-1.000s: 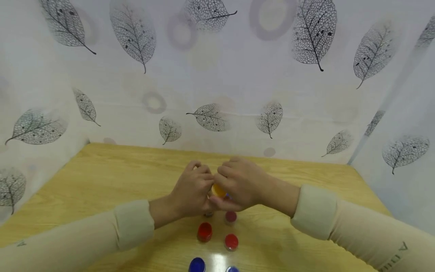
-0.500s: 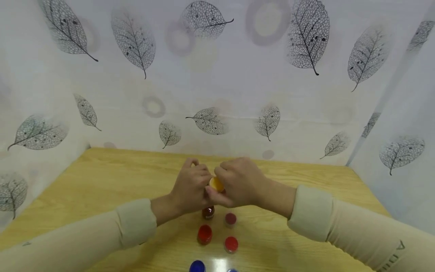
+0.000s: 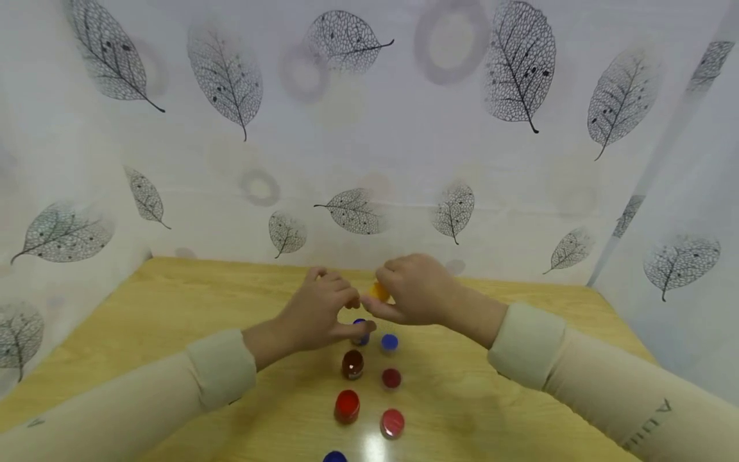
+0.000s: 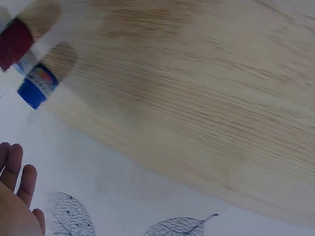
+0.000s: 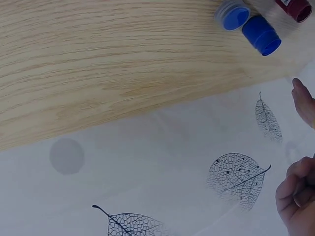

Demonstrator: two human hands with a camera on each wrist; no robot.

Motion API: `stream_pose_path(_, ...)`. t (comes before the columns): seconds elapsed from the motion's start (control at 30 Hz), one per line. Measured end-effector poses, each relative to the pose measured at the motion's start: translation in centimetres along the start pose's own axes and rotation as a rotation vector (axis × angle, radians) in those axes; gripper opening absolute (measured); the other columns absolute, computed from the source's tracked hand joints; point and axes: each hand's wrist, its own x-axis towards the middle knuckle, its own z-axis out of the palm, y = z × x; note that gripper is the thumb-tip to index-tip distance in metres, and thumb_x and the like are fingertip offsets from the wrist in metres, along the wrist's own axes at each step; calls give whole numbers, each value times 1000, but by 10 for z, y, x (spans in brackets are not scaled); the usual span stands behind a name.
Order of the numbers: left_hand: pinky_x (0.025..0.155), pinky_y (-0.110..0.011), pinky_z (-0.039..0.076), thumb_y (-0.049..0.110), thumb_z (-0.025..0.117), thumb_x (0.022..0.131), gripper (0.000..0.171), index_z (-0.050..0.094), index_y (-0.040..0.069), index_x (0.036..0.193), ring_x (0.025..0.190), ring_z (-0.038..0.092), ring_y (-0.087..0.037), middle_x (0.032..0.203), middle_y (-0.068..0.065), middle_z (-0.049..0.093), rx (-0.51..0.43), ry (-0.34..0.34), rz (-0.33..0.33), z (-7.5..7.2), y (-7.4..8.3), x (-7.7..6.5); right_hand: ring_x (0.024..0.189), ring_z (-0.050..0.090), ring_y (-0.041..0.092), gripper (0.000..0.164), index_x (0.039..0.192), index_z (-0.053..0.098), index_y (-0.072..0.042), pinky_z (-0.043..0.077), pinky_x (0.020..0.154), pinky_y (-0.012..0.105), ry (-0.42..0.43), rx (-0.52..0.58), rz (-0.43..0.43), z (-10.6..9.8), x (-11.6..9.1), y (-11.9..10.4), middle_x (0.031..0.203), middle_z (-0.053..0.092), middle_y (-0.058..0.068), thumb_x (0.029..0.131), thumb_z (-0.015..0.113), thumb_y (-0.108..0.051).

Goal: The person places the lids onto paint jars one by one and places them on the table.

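My right hand pinches a small orange-yellow round piece between thumb and fingers, most of it covered; I cannot tell whether it is a jar or a lid. Facing it, my left hand has thumb and fingers spread apart, nothing between them. Its thumb overlaps a blue paint jar in the head view. That jar shows a label and threaded neck in the left wrist view. Right of it lies a blue lid, clear-sided in the right wrist view. Curled fingers show at that view's right edge.
Nearer me, a dark red jar, a red jar and a dark blue one continue the left column. Beside them lie a dark red lid and a red lid. A leaf-print cloth backs the wooden table.
My hands were together around the orange-yellow piece; now they are apart. The left hand has loosened and moved left; the right has lifted slightly with the piece, uncovering the blue jar and lid.
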Motion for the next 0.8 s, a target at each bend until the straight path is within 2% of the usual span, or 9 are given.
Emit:
stream_pose_path(0.13, 97, -50, 40, 57, 63, 89, 41, 69, 16, 89, 92, 60, -16, 87, 5, 68, 37, -51, -21, 4, -13, -8, 49, 37, 7, 39, 67, 51, -18, 33, 45, 21, -99, 1, 78, 8, 0, 8, 59, 46, -8, 91, 62, -46)
stream_pose_path(0.27, 96, -49, 40, 58, 58, 92, 46, 69, 13, 95, 94, 59, -19, 92, 2, 67, 67, -142, -27, 11, -23, -15, 51, 42, 9, 41, 67, 50, -19, 35, 46, 22, -268, 25, 176, 22, 1, 15, 61, 47, -7, 94, 56, -50)
stream_pose_path(0.47, 83, -40, 43, 60, 55, 93, 49, 64, 12, 96, 87, 58, -19, 94, -1, 63, 208, -256, 73, 30, -37, -23, 58, 49, 14, 46, 68, 50, -19, 45, 54, 30, -481, 34, 268, 46, 2, 20, 66, 52, -4, 97, 48, -54)
stream_pose_path(0.53, 82, -39, 42, 61, 52, 94, 51, 63, 11, 98, 87, 57, -20, 96, -3, 62, 231, -289, 88, 36, -40, -25, 61, 51, 16, 47, 68, 50, -19, 48, 56, 33, -523, 26, 283, 53, 2, 21, 68, 54, -3, 98, 47, -55)
stream_pose_path(0.6, 83, -39, 43, 63, 50, 95, 54, 62, 10, 101, 90, 56, -21, 99, -4, 61, 214, -325, 81, 39, -42, -25, 62, 53, 17, 47, 68, 51, -18, 50, 58, 35, -551, 24, 294, 60, 0, 22, 70, 56, -1, 98, 47, -54)
stream_pose_path(0.7, 92, -41, 44, 65, 47, 94, 58, 61, 10, 108, 100, 57, -23, 107, -7, 62, 168, -373, 77, 41, -41, -23, 65, 56, 19, 47, 69, 53, -17, 52, 62, 38, -567, 23, 304, 70, -5, 23, 72, 58, 1, 98, 49, -53)
stream_pose_path(0.8, 95, -42, 44, 66, 48, 93, 60, 60, 11, 110, 103, 55, -23, 109, -7, 60, 148, -395, 102, 43, -38, -19, 67, 60, 21, 47, 70, 55, -16, 53, 63, 40, -569, 38, 309, 78, -10, 24, 73, 60, 2, 97, 50, -54)
